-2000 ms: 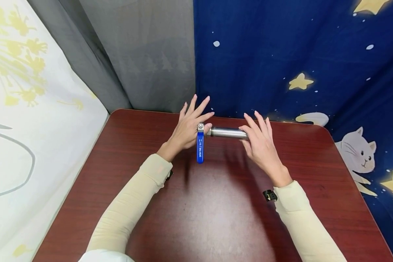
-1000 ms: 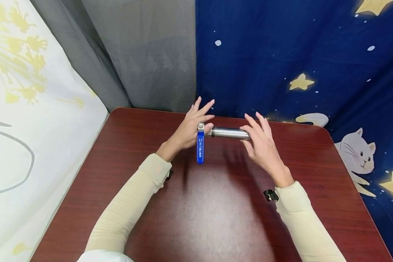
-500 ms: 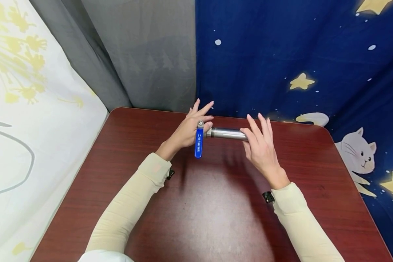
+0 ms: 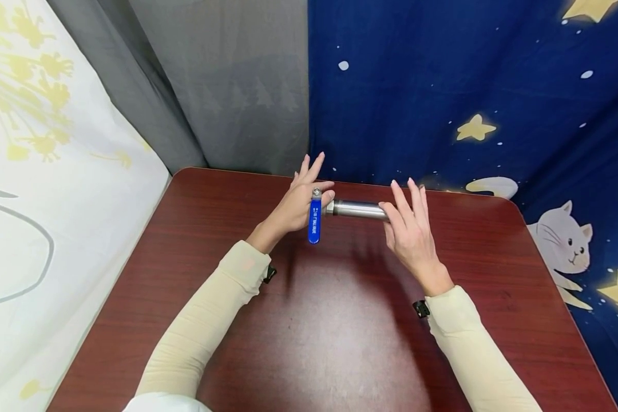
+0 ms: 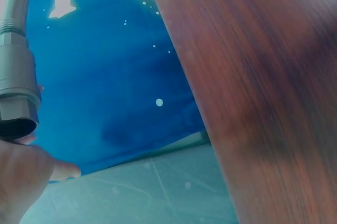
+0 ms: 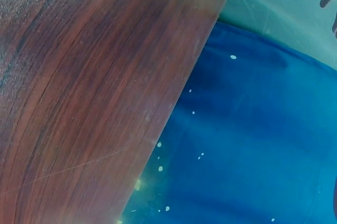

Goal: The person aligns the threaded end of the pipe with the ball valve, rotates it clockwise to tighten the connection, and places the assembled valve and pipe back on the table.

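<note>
A ball valve with a blue lever [image 4: 314, 224] is gripped at its body by my left hand [image 4: 290, 207], thumb on the near side and several fingers stretched out toward the curtain. From the valve's right end runs a steel pipe [image 4: 359, 209] with threads showing at the joint. My right hand [image 4: 411, 233] pinches the pipe's far end between thumb and forefinger, its other fingers raised. In the left wrist view the valve body [image 5: 18, 71] shows its open end, with part of my left hand [image 5: 21, 174] beneath. Both pieces are held above the table, over their shadows.
The dark red wooden table [image 4: 329, 320] spreads below both hands. Behind it hang a grey curtain [image 4: 237, 86] and a blue curtain [image 4: 391, 86] with stars and a cat. A white patterned cloth [image 4: 72, 200] borders the left side. Each wrist wears a black strap [image 4: 421, 309].
The blue lever's lower end has swung up, so the lever looks shorter. My right hand has shifted slightly on the pipe. Both hands keep hold of the joined pieces.
</note>
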Demonstrator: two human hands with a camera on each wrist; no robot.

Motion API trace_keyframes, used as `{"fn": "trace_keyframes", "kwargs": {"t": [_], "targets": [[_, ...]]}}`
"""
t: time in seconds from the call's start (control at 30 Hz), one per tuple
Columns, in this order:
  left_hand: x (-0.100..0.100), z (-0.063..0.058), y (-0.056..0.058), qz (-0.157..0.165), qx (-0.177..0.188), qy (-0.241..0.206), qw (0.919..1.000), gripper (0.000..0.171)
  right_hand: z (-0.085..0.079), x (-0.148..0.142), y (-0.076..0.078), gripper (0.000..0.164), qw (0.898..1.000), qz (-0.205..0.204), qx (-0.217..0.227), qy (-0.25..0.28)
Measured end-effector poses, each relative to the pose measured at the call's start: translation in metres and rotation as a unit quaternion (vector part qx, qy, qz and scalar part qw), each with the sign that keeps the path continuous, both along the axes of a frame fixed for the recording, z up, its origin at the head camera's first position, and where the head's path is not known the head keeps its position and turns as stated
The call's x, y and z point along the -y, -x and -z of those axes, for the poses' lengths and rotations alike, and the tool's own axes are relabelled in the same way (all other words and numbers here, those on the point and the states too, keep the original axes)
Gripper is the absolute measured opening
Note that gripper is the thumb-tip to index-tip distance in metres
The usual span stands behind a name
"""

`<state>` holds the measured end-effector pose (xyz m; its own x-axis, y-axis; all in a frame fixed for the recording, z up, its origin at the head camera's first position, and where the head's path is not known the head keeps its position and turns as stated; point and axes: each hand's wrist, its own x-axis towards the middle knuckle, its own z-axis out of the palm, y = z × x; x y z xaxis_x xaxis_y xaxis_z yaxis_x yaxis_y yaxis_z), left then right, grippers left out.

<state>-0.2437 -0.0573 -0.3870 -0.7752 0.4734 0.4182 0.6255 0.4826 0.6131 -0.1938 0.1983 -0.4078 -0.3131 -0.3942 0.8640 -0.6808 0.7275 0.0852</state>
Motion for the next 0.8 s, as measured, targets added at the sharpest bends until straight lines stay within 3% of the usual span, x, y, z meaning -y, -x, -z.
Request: {"fn": "trace_keyframes", "kwargs": {"t": [0.23,0.6,0.8], "targets": [[0.0004,0.0002,-0.0003,-0.018,-0.036,-0.014,0.9991,0.046,-0.0032,0.002,-0.0004,0.023,1.0,0.002,-0.001,0.0],[0.0028,-0.0009,-0.001,0.007,0.093,-0.03,0.9952,0.042,-0.0001,0.0061,-0.0005,0.022,1.0,-0.003,-0.008,0.005],[0.0045,0.0053,0.0013,0.001,0.092,-0.023,0.9955,0.045,0.0016,0.0079,-0.0008,0.022,1.0,-0.01,0.006,0.007]]}}
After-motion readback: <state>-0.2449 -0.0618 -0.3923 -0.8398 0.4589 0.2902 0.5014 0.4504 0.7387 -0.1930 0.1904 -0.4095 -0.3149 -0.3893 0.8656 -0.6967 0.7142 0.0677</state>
